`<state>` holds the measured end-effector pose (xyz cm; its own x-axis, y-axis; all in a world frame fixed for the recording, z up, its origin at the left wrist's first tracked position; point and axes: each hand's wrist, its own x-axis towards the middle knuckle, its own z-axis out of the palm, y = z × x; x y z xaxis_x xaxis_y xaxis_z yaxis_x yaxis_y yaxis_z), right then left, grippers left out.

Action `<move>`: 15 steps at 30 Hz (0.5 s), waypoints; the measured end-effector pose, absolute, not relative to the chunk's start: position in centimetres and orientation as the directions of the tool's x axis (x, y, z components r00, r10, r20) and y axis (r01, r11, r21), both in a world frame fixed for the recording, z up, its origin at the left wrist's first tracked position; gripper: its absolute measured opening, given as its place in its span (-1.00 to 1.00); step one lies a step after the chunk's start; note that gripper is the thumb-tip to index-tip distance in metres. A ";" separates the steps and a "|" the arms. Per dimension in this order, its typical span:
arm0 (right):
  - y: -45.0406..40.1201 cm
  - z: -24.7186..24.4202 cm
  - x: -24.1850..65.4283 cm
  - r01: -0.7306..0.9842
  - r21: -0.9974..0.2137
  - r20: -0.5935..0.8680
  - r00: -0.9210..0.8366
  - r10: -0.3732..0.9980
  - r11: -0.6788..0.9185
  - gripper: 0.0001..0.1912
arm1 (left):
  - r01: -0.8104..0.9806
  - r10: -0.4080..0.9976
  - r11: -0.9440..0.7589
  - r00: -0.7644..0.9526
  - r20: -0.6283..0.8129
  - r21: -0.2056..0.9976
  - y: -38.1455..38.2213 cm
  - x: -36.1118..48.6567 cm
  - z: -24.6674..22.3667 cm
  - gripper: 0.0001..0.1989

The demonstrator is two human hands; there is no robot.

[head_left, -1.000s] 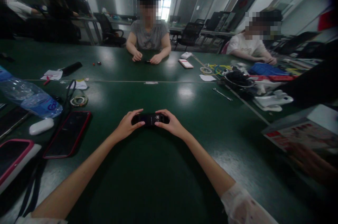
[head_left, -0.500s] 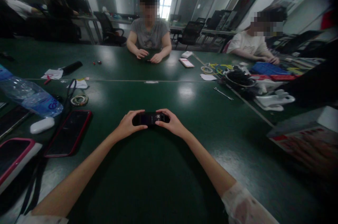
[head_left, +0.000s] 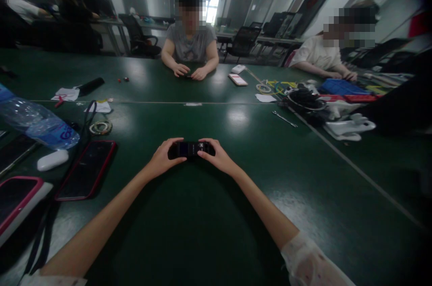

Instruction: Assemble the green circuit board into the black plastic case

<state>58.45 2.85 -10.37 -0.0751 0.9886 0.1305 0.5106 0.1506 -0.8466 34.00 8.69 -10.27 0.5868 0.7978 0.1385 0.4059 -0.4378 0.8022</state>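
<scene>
A small black device (head_left: pixel 191 149) with a little screen and white markings lies level between my hands, low over the green table (head_left: pixel 236 205). My left hand (head_left: pixel 166 156) grips its left end, thumb along the near edge and fingers at the far edge. Its right end is held by my right hand (head_left: pixel 216 154), the thumb resting on the near side by the white markings. Whether the device touches the table cannot be made out.
Left: phone in a red case (head_left: pixel 87 170), white case (head_left: pixel 53 160), water bottle (head_left: pixel 40 119), bracelets (head_left: pixel 100 127). Right: wrench (head_left: pixel 284 119), tangled cables (head_left: pixel 305 97), white plastic parts (head_left: pixel 351 127). Across the table sit a person in grey (head_left: pixel 191 43) and one in white (head_left: pixel 317 56).
The printed box at the right edge has gone from view. The person at the right has shifted slightly to the right. My hands and the device are almost unmoved.
</scene>
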 end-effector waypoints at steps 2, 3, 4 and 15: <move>3.0 -10.6 58.4 0.539 -0.825 0.167 -0.060 0.984 0.173 -0.52 | 0.387 0.799 -0.446 0.578 0.164 0.807 8.8 34.0 -10.4 -0.46; 3.1 -10.7 58.3 0.551 -0.814 0.185 -0.057 0.981 0.185 -0.54 | 0.388 0.802 -0.445 0.574 0.166 0.807 8.9 34.1 -10.6 -0.48; 3.1 -10.7 58.3 0.562 -0.804 0.201 -0.056 0.978 0.197 -0.55 | 0.395 0.805 -0.443 0.571 0.163 0.805 9.0 34.1 -10.7 -0.47; 3.0 -10.6 58.3 0.587 -0.774 0.236 -0.081 0.968 0.238 -0.47 | 0.468 0.825 -0.430 0.551 0.125 0.772 9.3 34.1 -11.5 -0.39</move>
<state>58.31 2.96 -10.64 -0.0809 0.9683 0.2364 0.5869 0.2380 -0.7739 34.06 9.28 -11.49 0.5514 0.8248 0.1251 0.4682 -0.4301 0.7719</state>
